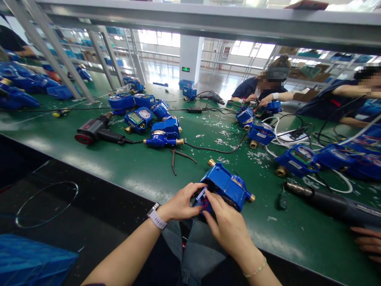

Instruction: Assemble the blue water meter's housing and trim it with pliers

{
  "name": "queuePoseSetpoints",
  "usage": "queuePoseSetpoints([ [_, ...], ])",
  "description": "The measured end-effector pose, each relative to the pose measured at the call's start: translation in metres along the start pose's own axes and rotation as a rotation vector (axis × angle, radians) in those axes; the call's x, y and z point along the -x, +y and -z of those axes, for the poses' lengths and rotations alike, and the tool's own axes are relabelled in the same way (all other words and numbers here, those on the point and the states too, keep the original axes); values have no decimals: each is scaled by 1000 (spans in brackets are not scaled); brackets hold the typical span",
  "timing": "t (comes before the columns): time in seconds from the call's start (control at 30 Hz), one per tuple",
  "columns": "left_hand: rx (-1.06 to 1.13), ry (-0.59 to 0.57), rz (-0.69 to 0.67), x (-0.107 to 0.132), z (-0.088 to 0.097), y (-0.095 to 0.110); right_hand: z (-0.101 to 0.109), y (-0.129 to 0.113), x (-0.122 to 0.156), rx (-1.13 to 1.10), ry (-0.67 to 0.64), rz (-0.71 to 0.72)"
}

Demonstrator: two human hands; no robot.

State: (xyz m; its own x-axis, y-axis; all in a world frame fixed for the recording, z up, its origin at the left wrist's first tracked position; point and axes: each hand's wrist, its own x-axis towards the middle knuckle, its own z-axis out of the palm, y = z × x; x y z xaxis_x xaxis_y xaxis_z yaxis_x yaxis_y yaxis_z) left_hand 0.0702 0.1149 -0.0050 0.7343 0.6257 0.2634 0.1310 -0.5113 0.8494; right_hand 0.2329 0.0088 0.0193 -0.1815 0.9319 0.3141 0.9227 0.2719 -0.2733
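Observation:
At the front edge of the green workbench, my left hand [186, 202] and my right hand [228, 222] are closed around a small blue plastic part [205, 203] with thin red wires in it. My left fingers grip its far left side, and my right fingers its right side. Just beyond lies a blue water meter [228, 182] with brass threaded ends, tipped on its side. Whether the small part is joined to this meter is hidden by my fingers. Pliers [175, 157] lie open on the bench farther back.
A heat gun [95, 129] lies left, beside several blue water meters [138, 118]. Another heat gun [333, 204] is at right, near a person's hand [369, 242]. Cables and white scraps lie across the green bench [143, 169]. Co-workers sit opposite. A metal shelf beam [190, 18] crosses overhead.

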Motion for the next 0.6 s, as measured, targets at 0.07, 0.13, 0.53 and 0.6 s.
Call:
queuePoseSetpoints([
  [0.07, 24, -14, -10, 1, 2, -3, 2, 1, 0, -12, 10, -22],
  [0.13, 44, -13, -30, 2, 2, -5, 5, 2, -1, -21, 36, -30],
  [0.53, 107, 14, -41, 7, 2, -6, -1, 1, -7, 147, -55, -115],
  [0.6, 102, 16, -37, 8, 2, -5, -2, -1, -8, 181, -51, -118],
])
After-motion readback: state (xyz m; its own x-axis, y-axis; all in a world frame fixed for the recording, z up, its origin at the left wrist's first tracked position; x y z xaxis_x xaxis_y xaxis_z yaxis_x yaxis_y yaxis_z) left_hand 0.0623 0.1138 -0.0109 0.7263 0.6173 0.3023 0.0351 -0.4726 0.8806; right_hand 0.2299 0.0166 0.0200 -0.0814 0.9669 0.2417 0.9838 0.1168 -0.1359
